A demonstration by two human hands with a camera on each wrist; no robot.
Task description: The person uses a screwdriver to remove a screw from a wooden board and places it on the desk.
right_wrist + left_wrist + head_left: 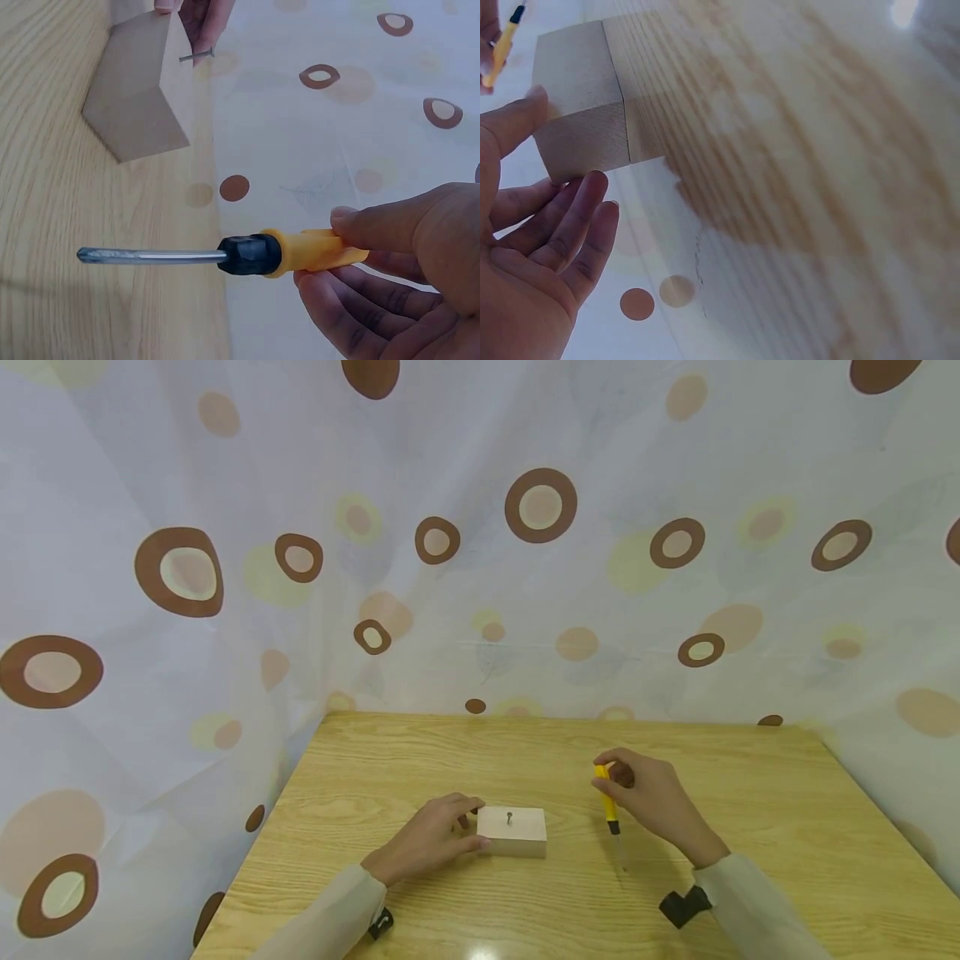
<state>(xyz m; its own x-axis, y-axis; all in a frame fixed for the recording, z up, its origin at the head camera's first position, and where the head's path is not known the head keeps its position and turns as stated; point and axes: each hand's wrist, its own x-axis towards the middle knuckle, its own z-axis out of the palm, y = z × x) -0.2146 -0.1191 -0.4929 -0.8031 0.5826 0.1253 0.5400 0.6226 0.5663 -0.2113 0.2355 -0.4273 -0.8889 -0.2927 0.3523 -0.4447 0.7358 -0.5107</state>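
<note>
A pale wooden block [512,832] lies on the table, with a screw [509,817] standing upright from its top face. My left hand [431,835] holds the block at its left end, thumb on the near side and fingers at the far side. To the right of the block, my right hand [652,789] pinches the yellow handle of a screwdriver [609,806]. Its black collar and metal shaft point down toward the table, the tip apart from the screw. In the right wrist view the screw [196,55] juts well out of the wood.
The wood-grain table [390,752] reaches back to a pale curtain [480,568] with brown and beige round patterns, which also hangs along both sides. Each wrist wears a black camera mount, such as the right one [684,907].
</note>
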